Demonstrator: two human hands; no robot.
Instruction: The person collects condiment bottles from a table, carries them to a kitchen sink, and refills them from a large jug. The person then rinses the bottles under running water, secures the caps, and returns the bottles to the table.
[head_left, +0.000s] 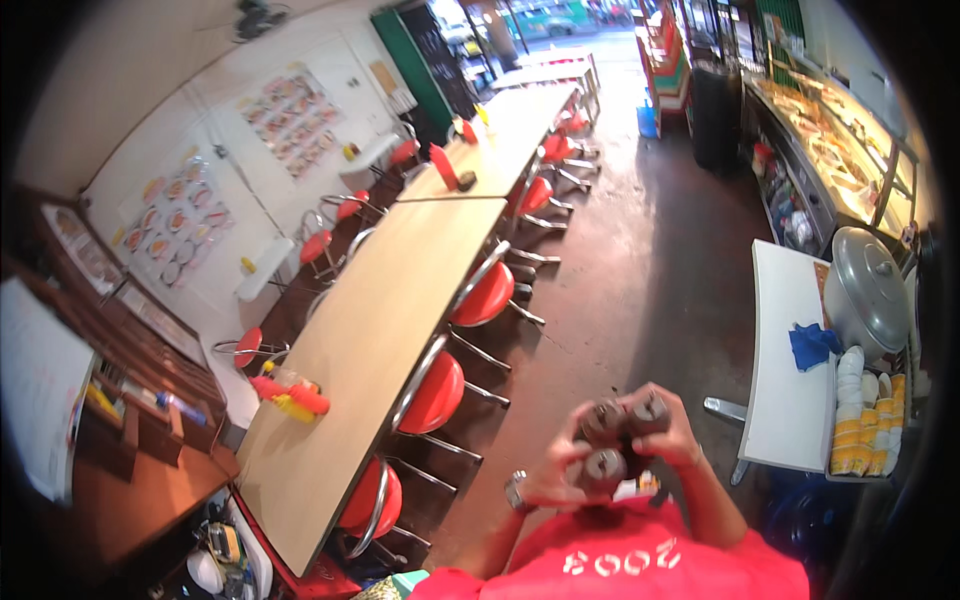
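Close before my chest, three dark brown round containers are bunched together, their tops facing up. My left hand (553, 476), with a watch (516, 490) on its wrist, grips the near container (604, 465) and the far left container (602, 418) from the left. From the other side, my right hand (679, 433) curls around the far right container (649, 410). Each top has a small mark or fitting too blurred to make out. Fingers hide much of the containers' sides.
A long wooden-topped table (375, 300) with red-seated chrome chairs (433, 394) runs along my left. Squeeze bottles (294, 399) stand on its near end. At right, a white table (784, 375) bears a large lidded metal pot (868, 289), a blue cloth (812, 346) and stacked cups (866, 427).
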